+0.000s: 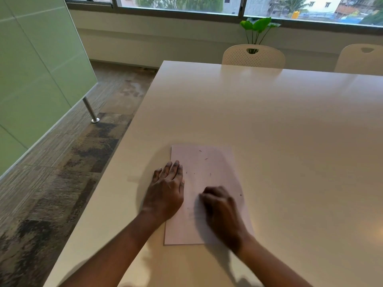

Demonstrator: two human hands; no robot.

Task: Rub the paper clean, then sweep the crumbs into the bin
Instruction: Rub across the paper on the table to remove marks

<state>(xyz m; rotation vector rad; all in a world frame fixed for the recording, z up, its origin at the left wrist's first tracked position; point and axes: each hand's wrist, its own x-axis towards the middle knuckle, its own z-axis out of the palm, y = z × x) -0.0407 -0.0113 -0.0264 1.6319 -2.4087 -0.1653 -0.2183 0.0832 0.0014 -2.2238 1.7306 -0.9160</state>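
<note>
A pale sheet of paper (209,166) lies on the white table (269,121) near its front left corner. Several small dark crumbs (206,158) are scattered over the upper half of the sheet. My left hand (165,191) lies flat with fingers together on the paper's left edge, pressing it down. My right hand (219,210) is blurred, with curled fingers, over the middle of the sheet. What it holds is hidden by the fingers and the blur. No bin is in view.
Two white chairs (253,55) (360,59) stand at the table's far edge, with a green plant (258,27) behind them under the window. A green glass partition (37,75) on a metal foot (91,110) stands on the carpet to the left.
</note>
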